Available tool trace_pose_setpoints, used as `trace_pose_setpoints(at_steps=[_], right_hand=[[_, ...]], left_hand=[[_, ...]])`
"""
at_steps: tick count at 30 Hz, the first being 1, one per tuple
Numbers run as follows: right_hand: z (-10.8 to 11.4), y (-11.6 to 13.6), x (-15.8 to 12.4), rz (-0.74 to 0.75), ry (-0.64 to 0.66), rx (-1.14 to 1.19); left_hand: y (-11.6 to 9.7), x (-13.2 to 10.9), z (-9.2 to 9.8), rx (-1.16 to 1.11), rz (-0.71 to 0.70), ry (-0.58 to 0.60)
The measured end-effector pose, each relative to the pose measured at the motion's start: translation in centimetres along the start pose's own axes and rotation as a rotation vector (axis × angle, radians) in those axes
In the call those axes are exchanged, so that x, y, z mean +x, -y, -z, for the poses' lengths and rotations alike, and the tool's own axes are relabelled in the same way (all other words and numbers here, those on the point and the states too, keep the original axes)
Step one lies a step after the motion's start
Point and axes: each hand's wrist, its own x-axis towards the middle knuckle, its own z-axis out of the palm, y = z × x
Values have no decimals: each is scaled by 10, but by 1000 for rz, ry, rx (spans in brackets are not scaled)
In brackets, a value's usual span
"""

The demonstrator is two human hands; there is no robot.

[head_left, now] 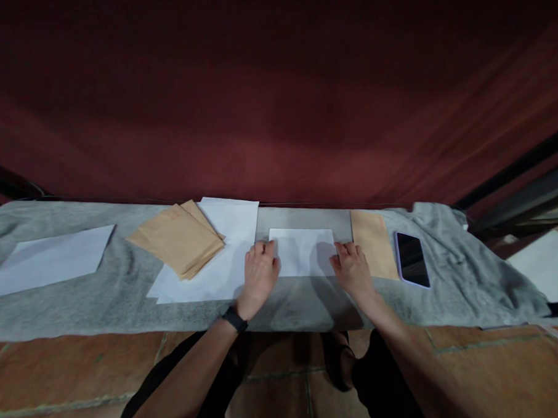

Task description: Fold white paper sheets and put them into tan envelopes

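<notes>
A small folded white sheet [302,250] lies on the grey cloth [102,303] in front of me. My left hand [259,272] rests at its left edge, fingers curled down onto the paper's side. My right hand [354,268] presses on its right edge, fingers bent and close together. Neither hand lifts the sheet; both hold it flat against the cloth. A black band sits on my left wrist.
Left of my hands a stack of brown envelopes [181,239] lies on larger white sheets [225,254]. Another white sheet [50,259] is far left. A single brown envelope [373,242] and a phone [411,258] lie to the right. A dark red curtain hangs behind.
</notes>
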Motion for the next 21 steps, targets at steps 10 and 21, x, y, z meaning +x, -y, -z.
trace_pose_setpoints(at_steps=[10, 21], right_hand=[[-63, 79, 6, 67, 93, 556], [-66, 47, -2, 133, 5, 200]], left_hand=[[-38, -11, -74, -92, -386, -7], [-21, -1, -57, -17, -223, 0]])
